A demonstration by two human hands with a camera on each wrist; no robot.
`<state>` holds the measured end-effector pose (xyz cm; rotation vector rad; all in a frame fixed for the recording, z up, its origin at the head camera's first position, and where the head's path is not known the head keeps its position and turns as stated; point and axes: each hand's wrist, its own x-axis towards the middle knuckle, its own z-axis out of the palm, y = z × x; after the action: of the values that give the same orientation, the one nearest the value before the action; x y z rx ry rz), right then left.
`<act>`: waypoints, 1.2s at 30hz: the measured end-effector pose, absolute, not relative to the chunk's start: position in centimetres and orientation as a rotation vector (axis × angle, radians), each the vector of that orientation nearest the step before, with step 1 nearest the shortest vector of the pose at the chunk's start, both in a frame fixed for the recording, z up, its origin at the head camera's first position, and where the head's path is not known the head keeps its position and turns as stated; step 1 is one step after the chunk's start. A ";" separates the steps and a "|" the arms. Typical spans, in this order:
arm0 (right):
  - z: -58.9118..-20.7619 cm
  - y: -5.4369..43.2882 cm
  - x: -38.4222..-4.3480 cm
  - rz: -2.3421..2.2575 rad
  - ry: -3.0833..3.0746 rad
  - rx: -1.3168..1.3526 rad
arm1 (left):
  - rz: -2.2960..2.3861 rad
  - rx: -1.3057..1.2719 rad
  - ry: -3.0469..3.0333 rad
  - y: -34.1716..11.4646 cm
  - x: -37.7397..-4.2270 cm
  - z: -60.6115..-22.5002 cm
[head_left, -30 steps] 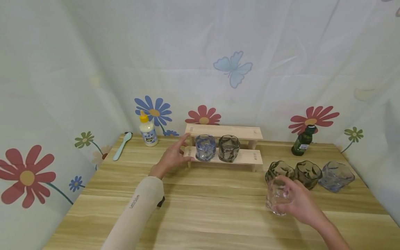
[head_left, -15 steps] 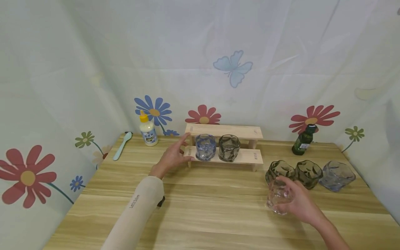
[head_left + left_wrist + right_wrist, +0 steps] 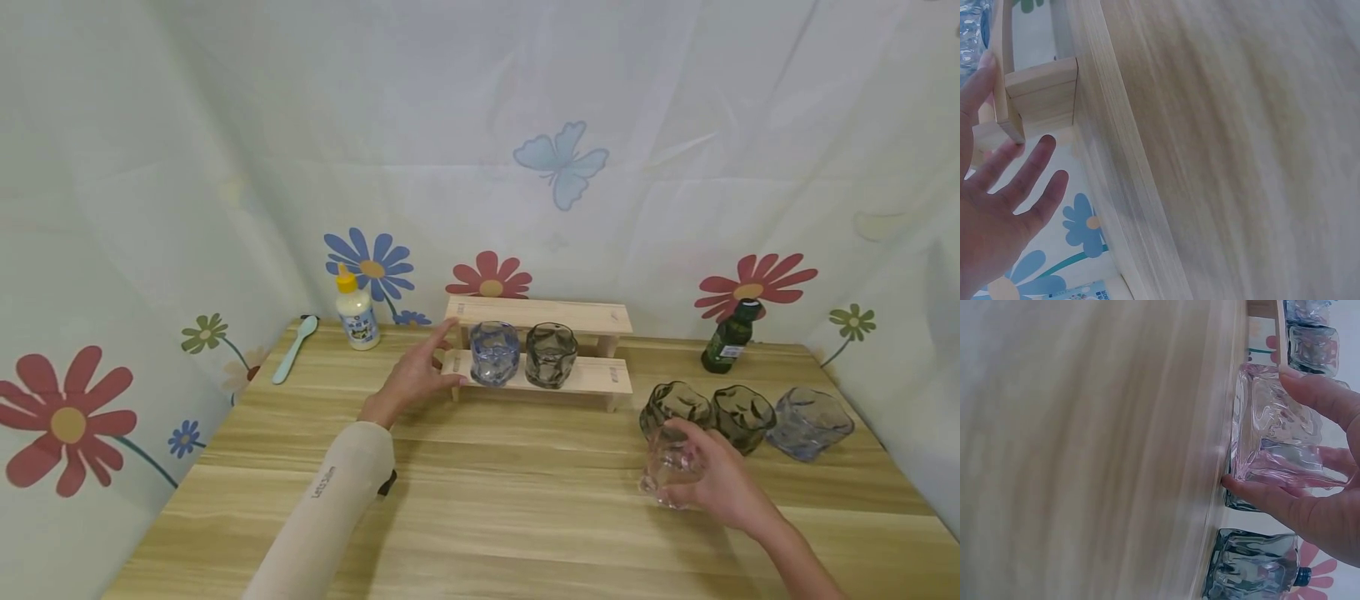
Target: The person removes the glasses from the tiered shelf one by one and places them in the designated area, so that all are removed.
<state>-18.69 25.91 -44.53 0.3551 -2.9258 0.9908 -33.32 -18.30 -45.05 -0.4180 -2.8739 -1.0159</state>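
My left hand point(image 3: 412, 379) is at the left end of a two-step wooden rack point(image 3: 540, 315), fingers spread. In the left wrist view its thumb and fingertips lie right at the shelf end point(image 3: 1011, 122). A bluish glass point(image 3: 495, 354) and a grey glass point(image 3: 551, 357) stand side by side on the lower step. Over on the right, my right hand point(image 3: 716, 475) grips a clear pinkish glass point(image 3: 663, 471) between thumb and fingers. The right wrist view shows that glass point(image 3: 1279, 425) with its base close to the tabletop.
Behind the held glass stand two dark glasses point(image 3: 678, 404) point(image 3: 742, 417) and a pale bluish glass point(image 3: 808, 423). Farther back is a green bottle point(image 3: 726, 337). At the back left are a yellow-capped bottle point(image 3: 357, 317) and a mint spoon point(image 3: 294, 350). A flowered curtain point(image 3: 637, 217) borders the table.
My right hand and the pinkish glass have shifted very slightly toward the dark glasses behind them. The left hand stays at the rack's end.
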 end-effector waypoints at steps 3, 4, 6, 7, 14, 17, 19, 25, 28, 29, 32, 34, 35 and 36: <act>-44.5 26.1 -18.7 0.980 -2.932 0.358 | -1.014 -0.422 -2.876 -18.3 -33.3 -45.0; -44.5 26.1 -18.6 0.981 -2.931 0.357 | -1.013 -0.424 -2.875 -18.2 -33.3 -45.0; -44.5 26.2 -18.6 0.989 -2.929 0.355 | -1.014 -0.427 -2.870 -18.2 -33.3 -44.8; -44.4 26.2 -18.6 0.998 -2.928 0.353 | -1.014 -0.427 -2.868 -18.2 -33.2 -44.7; -44.5 26.6 -18.7 0.990 -2.916 0.383 | -1.014 -0.419 -2.869 -18.2 -33.3 -44.6; -44.6 26.7 -18.7 0.966 -2.909 0.400 | -1.015 -0.415 -2.874 -18.2 -33.3 -44.7; -44.6 26.8 -18.6 0.960 -2.896 0.419 | -1.017 -0.413 -2.876 -18.2 -33.3 -44.7; -44.7 27.0 -18.2 0.979 -2.861 0.446 | -1.017 -0.410 -2.883 -18.1 -33.4 -44.8; -44.8 27.1 -18.0 0.979 -2.847 0.454 | -1.018 -0.416 -2.884 -18.1 -33.4 -44.8; -44.8 27.1 -18.0 0.981 -2.840 0.464 | -1.019 -0.417 -2.884 -18.1 -33.4 -44.8; -44.9 27.2 -18.0 1.012 -2.822 0.499 | -1.023 -0.419 -2.881 -18.1 -33.3 -44.8; -44.9 27.3 -18.1 1.018 -2.818 0.523 | -1.029 -0.423 -2.878 -18.2 -33.3 -44.9; -44.9 27.4 -18.1 1.026 -2.823 0.530 | -1.033 -0.425 -2.877 -18.2 -33.3 -44.9; -44.9 27.5 -18.1 1.027 -2.830 0.536 | -1.037 -0.427 -2.876 -18.2 -33.3 -44.9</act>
<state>-18.06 27.46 -44.89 0.5359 -2.8297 1.0268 -33.26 -18.21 -44.92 -0.4270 -2.8758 -1.0368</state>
